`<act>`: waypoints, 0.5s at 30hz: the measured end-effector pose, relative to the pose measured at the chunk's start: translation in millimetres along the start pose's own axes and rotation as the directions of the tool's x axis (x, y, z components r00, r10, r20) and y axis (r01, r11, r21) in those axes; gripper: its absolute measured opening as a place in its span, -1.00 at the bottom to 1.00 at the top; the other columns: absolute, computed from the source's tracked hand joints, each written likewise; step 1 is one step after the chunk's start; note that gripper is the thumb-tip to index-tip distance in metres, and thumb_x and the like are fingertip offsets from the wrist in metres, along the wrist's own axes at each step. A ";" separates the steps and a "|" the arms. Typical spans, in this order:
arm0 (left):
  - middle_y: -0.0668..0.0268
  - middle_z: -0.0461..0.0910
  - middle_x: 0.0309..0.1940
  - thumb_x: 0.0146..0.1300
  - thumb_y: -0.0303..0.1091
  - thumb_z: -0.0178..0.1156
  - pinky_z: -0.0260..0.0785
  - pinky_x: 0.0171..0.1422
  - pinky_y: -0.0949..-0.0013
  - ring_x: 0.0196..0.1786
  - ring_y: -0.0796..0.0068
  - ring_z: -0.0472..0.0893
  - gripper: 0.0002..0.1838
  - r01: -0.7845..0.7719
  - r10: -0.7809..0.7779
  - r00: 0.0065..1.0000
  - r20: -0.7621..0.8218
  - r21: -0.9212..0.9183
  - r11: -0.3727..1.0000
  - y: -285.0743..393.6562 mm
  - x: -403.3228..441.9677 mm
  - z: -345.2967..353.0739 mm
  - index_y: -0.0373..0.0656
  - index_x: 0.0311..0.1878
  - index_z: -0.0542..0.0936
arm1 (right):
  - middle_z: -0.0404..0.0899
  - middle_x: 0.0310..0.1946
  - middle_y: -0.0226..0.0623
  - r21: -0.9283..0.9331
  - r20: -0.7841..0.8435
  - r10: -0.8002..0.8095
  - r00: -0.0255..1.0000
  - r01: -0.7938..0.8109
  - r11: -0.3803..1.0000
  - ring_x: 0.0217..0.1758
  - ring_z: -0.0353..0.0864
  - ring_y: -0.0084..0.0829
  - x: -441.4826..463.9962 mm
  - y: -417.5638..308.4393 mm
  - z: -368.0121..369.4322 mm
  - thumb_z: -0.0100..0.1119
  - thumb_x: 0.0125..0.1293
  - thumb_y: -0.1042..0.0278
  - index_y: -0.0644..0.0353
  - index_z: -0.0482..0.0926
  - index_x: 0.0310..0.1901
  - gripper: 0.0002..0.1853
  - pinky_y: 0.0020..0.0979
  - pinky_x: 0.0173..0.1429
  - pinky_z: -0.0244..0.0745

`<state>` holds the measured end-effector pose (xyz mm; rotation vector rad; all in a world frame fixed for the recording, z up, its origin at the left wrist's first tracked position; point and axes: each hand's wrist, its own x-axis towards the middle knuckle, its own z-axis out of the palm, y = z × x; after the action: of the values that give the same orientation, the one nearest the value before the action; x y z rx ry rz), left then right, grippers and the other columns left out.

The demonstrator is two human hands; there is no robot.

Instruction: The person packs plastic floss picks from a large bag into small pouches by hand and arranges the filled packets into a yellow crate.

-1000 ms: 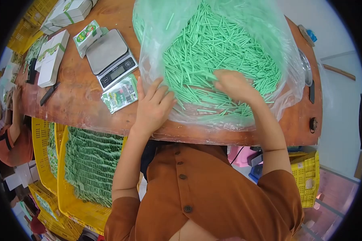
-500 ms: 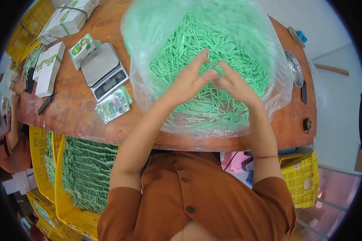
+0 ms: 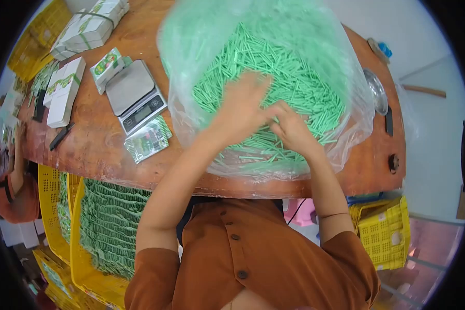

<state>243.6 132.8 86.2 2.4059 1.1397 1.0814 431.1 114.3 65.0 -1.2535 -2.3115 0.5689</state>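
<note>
A large clear plastic bag lies opened out on the table, with a heap of short, thin green sticks inside it. Over the middle of this heap is my left hand, its fingers smeared by motion. My right hand is just beside it, with the fingers bent and pressed together close to my left thumb. Whatever lies between those fingertips is too small or hidden to make out. Left of the bag are a digital scale and a stack of green packets.
White boxes, a small printed box and a black knife lie on the wooden table. Below its edge, a yellow crate holds rows of green packets. A metal bowl is at right. Another person sits far left.
My left hand has turned over and dropped lower across the sticks. My right hand has come down a little, its fingers now closer together. The view has shifted slightly.
</note>
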 end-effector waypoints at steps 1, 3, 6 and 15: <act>0.05 0.33 0.19 0.24 -0.20 0.12 0.06 0.34 0.15 0.27 0.10 0.27 -0.46 0.005 -0.004 1.000 -0.026 0.012 1.000 3.7 4.1 12.0 -0.26 0.23 0.31 | 0.37 -0.18 0.06 -0.010 0.006 -0.026 1.000 0.026 1.000 -0.17 0.45 0.02 7.3 -4.1 -2.2 0.08 0.18 0.35 0.32 0.39 -0.20 -0.76 -0.14 -0.14 0.37; 0.11 0.18 0.29 0.32 0.04 -0.04 -0.09 0.43 0.14 0.35 0.14 0.15 -0.29 0.152 -0.114 0.987 0.112 -0.449 0.880 0.6 14.2 37.5 -0.19 0.38 0.05 | 0.35 -0.08 0.00 0.125 -0.095 0.109 0.990 -0.096 0.987 -0.03 0.43 -0.08 21.8 -11.3 -10.0 0.02 0.24 0.36 0.30 0.37 -0.17 -0.79 -0.22 -0.02 0.35; 0.11 0.12 0.33 0.33 0.13 -0.15 -0.10 0.43 0.15 0.38 0.21 0.11 -0.26 0.210 -0.233 0.967 0.103 -0.841 0.499 16.1 43.0 33.6 -0.16 0.40 -0.01 | 0.37 0.06 -0.12 0.478 -0.313 0.075 0.947 0.089 0.874 0.15 0.34 -0.22 29.2 -12.6 -42.2 -0.04 0.30 0.34 0.28 0.40 -0.04 -0.74 -0.25 0.16 0.24; 0.08 0.45 0.04 0.18 -0.38 0.19 0.32 0.17 0.26 0.14 0.28 0.43 -0.62 0.273 -0.333 0.943 -0.027 -0.513 0.814 14.5 -35.5 -59.4 -0.26 0.07 0.46 | 0.52 -0.09 -0.08 -0.105 -0.226 -0.013 0.974 -0.011 0.994 -0.13 0.54 -0.11 20.1 41.5 -17.1 -0.02 0.33 0.31 0.17 0.38 0.11 -0.66 -0.25 -0.10 0.42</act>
<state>194.0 92.4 116.2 1.7111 1.0637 1.2345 458.6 154.7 60.0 -1.2932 -2.1741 0.2883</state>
